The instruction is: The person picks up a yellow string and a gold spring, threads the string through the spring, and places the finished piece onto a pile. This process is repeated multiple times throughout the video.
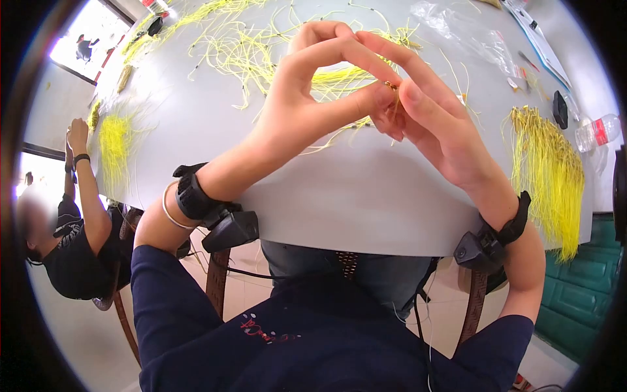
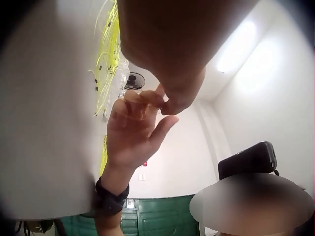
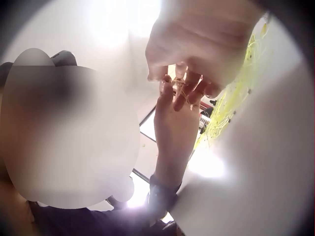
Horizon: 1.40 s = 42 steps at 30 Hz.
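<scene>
Both hands meet above the table in the head view, pinching a tiny gold-coloured coiled piece (image 1: 390, 85) between their fingertips. My left hand (image 1: 287, 95) comes in from the left, its thumb and forefinger tips at the piece. From the other side, the thumb and fingers of my right hand (image 1: 450, 130) close in on it. The ribbed coil (image 3: 178, 82) shows among the fingers in the right wrist view, partly hidden by them. In the left wrist view the fingers cover it. Loose yellow cords (image 1: 235, 59) with small dark bits lie behind the hands.
A thick bundle of yellow cords (image 1: 548, 183) hangs over the table's right edge. Near it are a black object (image 1: 560, 110), a plastic bottle (image 1: 597, 132) and clear plastic bags (image 1: 467, 36). Another person (image 1: 72, 242) sits at the left, near a smaller yellow bundle (image 1: 115, 147).
</scene>
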Tool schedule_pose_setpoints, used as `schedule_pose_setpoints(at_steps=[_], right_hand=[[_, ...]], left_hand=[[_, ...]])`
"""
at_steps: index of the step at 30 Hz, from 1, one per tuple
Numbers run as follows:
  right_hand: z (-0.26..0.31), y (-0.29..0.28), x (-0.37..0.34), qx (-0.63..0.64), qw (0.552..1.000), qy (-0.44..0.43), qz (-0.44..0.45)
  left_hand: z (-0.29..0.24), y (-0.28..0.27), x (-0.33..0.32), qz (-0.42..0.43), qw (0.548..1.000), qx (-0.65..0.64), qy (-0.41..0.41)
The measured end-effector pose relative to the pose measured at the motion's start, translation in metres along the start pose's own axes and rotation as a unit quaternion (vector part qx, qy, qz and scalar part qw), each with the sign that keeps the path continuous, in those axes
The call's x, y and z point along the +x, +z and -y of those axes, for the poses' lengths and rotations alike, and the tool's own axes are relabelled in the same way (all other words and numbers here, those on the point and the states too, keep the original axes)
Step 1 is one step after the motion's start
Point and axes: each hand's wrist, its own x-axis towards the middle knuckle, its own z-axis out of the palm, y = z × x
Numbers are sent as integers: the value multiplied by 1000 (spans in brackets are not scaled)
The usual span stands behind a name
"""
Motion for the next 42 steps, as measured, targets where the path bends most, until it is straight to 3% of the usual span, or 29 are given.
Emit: schedule_pose_setpoints(at_steps=[2,3,5,7,10,13,16,18,19,20,21,22,23,24,25,27,31,34,36,39,42], right_hand=[[-2,-3,0,15,1000,13,-12],[-3,-4,0,30,999,26,-27],[-4,-6,-1,44,997,51,-39],[-3,-8,-1,60,994,77,-53],[0,-7,-1,-16,995,97,11],[1,-1,-3,-83,991,103,11],[2,3,-3,-107,989,96,34],[5,10,-5,-204,976,69,33],[8,14,-7,-204,976,71,33],[12,18,-9,-297,954,27,44],[15,21,-12,-386,921,-19,56],[17,22,-16,-389,919,-19,55],[18,22,-22,-465,880,-66,71],[21,23,-28,-536,832,-111,88],[27,25,-34,-537,832,-109,86],[48,32,-46,-715,690,-62,98],[60,26,-88,-726,681,-7,94],[60,11,-121,-695,718,14,20],[64,3,-138,-711,698,73,-36],[63,-11,-159,-731,675,82,-57],[64,-19,-172,-743,649,136,-91]], left_hand=[[1,-2,2,56,983,-144,-104],[0,-3,2,56,983,-143,-103],[-1,-4,3,53,936,-286,-198],[10,-4,6,38,945,-277,-169],[22,-6,12,-51,900,-391,-185],[26,-17,16,-2,878,-434,-203],[27,-19,16,-28,867,-446,-220],[25,-22,18,-34,861,-453,-227],[21,-23,20,-33,895,-386,-218],[18,-22,21,-32,925,-317,-206],[19,-25,22,-33,925,-319,-206],[23,-28,24,-21,953,-238,-187],[26,-28,27,-9,974,-157,-166],[24,-25,31,-25,974,-146,-172],[19,-22,34,-23,974,-148,-171],[9,-15,41,92,976,-72,-185],[8,25,55,174,973,-32,-146],[10,64,79,203,971,-47,-115],[12,94,95,262,960,-39,-87],[16,141,114,317,945,-23,-76],[21,177,126,377,922,74,-43]])
